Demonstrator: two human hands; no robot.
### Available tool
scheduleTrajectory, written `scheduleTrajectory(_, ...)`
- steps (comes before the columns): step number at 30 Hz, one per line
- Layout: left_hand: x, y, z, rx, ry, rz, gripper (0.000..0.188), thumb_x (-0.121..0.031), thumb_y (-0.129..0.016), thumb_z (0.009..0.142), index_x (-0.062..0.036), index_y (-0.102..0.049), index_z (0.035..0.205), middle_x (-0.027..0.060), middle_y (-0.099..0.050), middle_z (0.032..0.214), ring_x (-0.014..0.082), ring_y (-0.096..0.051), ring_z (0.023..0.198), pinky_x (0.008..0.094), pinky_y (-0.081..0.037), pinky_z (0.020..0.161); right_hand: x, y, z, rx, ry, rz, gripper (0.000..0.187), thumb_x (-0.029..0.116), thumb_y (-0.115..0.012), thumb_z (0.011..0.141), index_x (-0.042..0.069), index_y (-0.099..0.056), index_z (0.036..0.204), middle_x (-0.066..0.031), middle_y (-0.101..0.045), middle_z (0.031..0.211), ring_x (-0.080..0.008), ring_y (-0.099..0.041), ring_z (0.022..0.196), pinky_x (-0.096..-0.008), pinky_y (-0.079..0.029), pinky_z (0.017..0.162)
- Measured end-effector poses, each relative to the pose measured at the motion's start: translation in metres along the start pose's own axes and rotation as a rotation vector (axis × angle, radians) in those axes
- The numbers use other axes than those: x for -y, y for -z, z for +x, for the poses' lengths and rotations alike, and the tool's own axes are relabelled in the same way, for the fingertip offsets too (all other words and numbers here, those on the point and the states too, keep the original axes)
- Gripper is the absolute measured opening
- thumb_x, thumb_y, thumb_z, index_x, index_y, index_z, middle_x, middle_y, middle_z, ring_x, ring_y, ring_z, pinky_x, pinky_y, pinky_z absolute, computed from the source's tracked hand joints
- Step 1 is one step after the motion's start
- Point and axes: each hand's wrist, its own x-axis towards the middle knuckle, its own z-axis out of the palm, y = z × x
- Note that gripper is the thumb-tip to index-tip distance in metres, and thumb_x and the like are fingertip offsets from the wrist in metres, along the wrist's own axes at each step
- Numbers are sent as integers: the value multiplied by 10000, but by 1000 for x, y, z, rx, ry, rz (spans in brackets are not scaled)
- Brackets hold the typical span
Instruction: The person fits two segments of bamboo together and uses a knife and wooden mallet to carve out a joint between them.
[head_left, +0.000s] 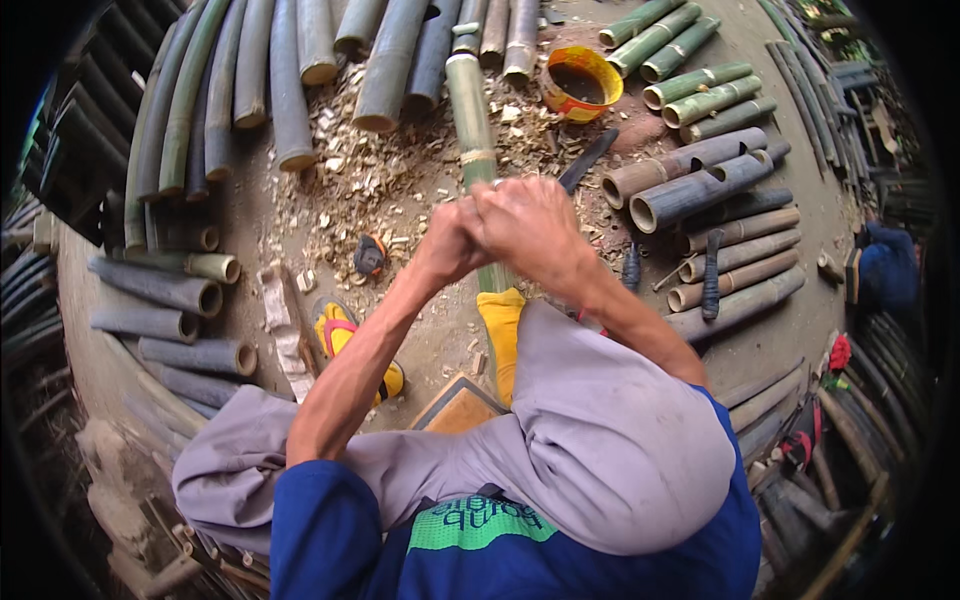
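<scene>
A green bamboo pole (pixel 470 115) runs away from me, under my hands, toward the far side. My left hand (pixel 452 240) and my right hand (pixel 532 222) are closed together over it, the right overlapping the left. Whatever sits inside the fingers is hidden; I cannot tell whether they grip the pole or a tool. My foot in a yellow sock (pixel 502 330) rests against the pole's near part. Just beyond my right hand lies a dark blade (pixel 590 160). A dark wrapped handle (pixel 631 268) is beside my right forearm.
Wood chips (pixel 350 170) cover the ground ahead. Bamboo lengths (pixel 290 90) lie far left, with more cut tubes (pixel 690 180) at right. A yellow-red tub (pixel 580 85) holds dark liquid. An orange-black object (pixel 370 254) lies left; a wooden board (pixel 457 405) is near my legs.
</scene>
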Motion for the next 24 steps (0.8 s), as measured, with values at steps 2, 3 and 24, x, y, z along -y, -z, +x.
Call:
scheduleTrajectory(2, 5, -3, 1, -30, 45, -37, 518, -170, -833, 650, -16, -618, 1095, 132, -675, 979, 247, -664, 928, 363, -541, 788, 12, -27, -14, 96, -201, 76, 223, 215, -592, 828, 25, -683, 757, -148, -676, 801, -266, -682, 771, -421, -534, 781)
scheduleTrajectory(3, 5, -6, 0, -42, 58, -71, 511, -172, -824, 656, -14, -613, 1093, 137, -671, 984, 257, -662, 925, 362, -536, 792, 6, -30, -11, -34, -184, 240, 251, 233, -569, 852, 23, -689, 786, -142, -683, 850, -273, -683, 797, -427, -527, 817)
scheduleTrajectory(24, -17, -111, 40, -370, -100, 46, 499, -94, -748, 584, -52, -551, 1041, 147, -598, 948, 351, -566, 925, 439, -431, 812, -10, -121, -269, -394, -1215, 1008, 683, 81, -635, 736, 9, -404, 1374, -140, -590, 1129, -237, -634, 880, -314, -515, 754)
